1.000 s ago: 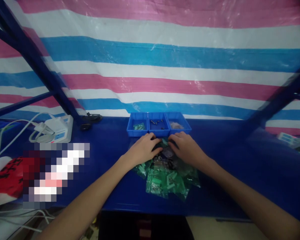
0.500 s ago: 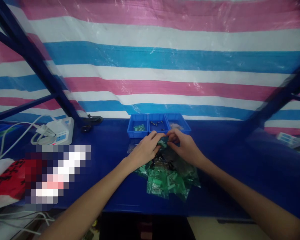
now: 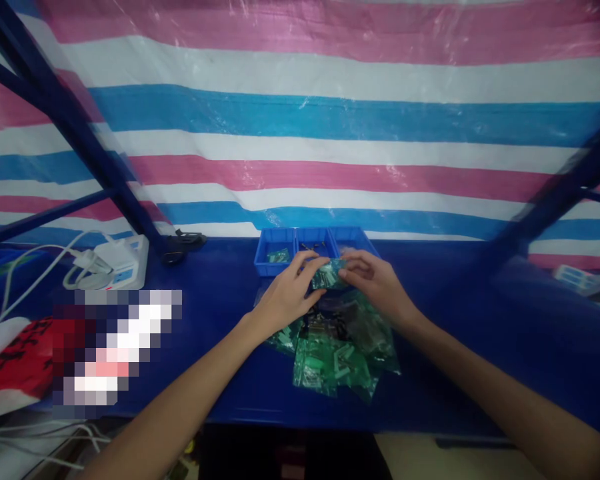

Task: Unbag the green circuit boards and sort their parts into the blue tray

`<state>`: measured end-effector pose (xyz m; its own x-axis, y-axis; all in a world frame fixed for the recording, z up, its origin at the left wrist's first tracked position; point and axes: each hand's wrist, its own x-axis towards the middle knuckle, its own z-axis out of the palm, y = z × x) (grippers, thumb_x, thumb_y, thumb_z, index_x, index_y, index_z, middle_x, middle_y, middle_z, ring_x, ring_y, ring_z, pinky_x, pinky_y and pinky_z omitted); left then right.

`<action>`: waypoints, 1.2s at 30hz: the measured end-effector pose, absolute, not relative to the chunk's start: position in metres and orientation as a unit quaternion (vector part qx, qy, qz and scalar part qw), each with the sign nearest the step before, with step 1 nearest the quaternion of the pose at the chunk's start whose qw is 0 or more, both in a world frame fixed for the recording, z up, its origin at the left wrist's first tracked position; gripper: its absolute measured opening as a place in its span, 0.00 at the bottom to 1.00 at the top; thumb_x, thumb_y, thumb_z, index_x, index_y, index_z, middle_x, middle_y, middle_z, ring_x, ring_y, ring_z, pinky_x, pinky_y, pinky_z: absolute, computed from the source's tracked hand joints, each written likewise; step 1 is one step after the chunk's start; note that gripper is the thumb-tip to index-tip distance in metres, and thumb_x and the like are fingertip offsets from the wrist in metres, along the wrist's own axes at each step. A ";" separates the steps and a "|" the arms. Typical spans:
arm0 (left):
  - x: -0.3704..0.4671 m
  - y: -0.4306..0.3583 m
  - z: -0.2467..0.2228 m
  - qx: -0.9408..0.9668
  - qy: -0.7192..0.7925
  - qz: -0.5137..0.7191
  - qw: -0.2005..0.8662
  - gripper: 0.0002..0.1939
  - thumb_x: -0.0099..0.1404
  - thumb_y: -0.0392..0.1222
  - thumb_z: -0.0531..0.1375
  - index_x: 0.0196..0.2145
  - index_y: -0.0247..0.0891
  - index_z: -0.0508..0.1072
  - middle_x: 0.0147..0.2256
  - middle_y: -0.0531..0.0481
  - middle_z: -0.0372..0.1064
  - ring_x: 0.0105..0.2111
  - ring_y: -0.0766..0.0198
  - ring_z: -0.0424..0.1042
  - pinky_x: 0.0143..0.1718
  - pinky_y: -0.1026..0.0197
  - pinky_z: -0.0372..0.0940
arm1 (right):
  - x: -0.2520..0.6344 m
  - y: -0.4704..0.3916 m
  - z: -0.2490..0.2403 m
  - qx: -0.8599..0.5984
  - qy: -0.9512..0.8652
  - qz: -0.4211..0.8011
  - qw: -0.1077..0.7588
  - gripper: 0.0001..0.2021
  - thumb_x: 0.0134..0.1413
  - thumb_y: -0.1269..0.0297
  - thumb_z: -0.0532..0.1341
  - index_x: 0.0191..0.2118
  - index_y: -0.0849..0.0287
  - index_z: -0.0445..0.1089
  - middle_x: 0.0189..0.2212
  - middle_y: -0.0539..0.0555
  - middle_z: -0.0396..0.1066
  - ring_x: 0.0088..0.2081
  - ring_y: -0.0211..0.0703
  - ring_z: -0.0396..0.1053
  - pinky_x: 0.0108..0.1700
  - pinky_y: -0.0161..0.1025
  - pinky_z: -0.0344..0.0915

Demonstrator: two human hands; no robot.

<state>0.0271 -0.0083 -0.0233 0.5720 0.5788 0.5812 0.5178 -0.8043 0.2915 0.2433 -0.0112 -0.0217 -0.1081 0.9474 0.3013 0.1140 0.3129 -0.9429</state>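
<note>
A small green zip bag (image 3: pixel 329 275) with small pieces in it is held between my two hands, just in front of the blue trays. On its left side, my left hand (image 3: pixel 287 290) has a finger along the top edge and the thumb below. The right edge is pinched between the thumb and fingers of my right hand (image 3: pixel 380 287). Beneath my hands lies a pile of green bags (image 3: pixel 330 367) with small parts inside. Dark metallic pieces (image 3: pixel 325 325) show in the middle of that pile, too blurred to name.
A blue three-compartment tray (image 3: pixel 275 269) stands at the back of the blue table (image 3: pixel 200 300); a green bag lies in its left compartment. To the left are a white power strip (image 3: pixel 130 263) with cables, a black object (image 3: pixel 187 239) and a red-and-white bag (image 3: pixel 30 353).
The green bag has turned so more of its face shows, and it looks flatter. My hands have moved slightly apart, and the left fingers have spread around the bag.
</note>
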 end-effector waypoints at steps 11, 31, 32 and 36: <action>0.025 -0.009 -0.020 0.864 0.331 0.372 0.071 0.30 0.68 0.48 0.62 0.63 0.45 0.56 0.58 0.41 0.62 0.58 0.49 0.65 0.54 0.45 0.69 | 0.240 -0.023 -0.004 -0.423 -0.655 0.378 0.499 0.15 0.60 0.59 0.60 0.51 0.53 0.70 0.28 0.50 0.71 0.29 0.44 0.69 0.32 0.43 0.72; 0.034 -0.007 -0.018 0.762 0.314 0.368 0.431 0.16 0.75 0.50 0.50 0.49 0.37 0.67 0.26 0.51 0.71 0.27 0.63 0.74 0.29 0.61 0.70 | 0.239 -0.025 -0.012 -0.453 -0.746 0.237 0.426 0.08 0.61 0.58 0.61 0.34 0.56 0.70 0.28 0.51 0.73 0.30 0.43 0.71 0.31 0.38 0.67; 0.034 -0.006 -0.019 0.767 0.318 0.371 0.416 0.15 0.75 0.49 0.51 0.51 0.37 0.66 0.27 0.51 0.71 0.28 0.64 0.74 0.29 0.61 0.70 | 0.239 -0.025 -0.012 -0.454 -0.740 0.252 0.428 0.10 0.61 0.57 0.62 0.32 0.56 0.69 0.26 0.50 0.72 0.29 0.42 0.71 0.30 0.38 0.66; 0.032 -0.009 -0.022 0.807 0.345 0.400 0.265 0.22 0.70 0.48 0.59 0.59 0.45 0.61 0.43 0.47 0.69 0.30 0.66 0.73 0.30 0.61 0.70 | 0.240 -0.022 -0.016 -0.465 -0.693 0.317 0.450 0.11 0.58 0.53 0.63 0.33 0.56 0.69 0.24 0.49 0.70 0.25 0.42 0.70 0.25 0.38 0.66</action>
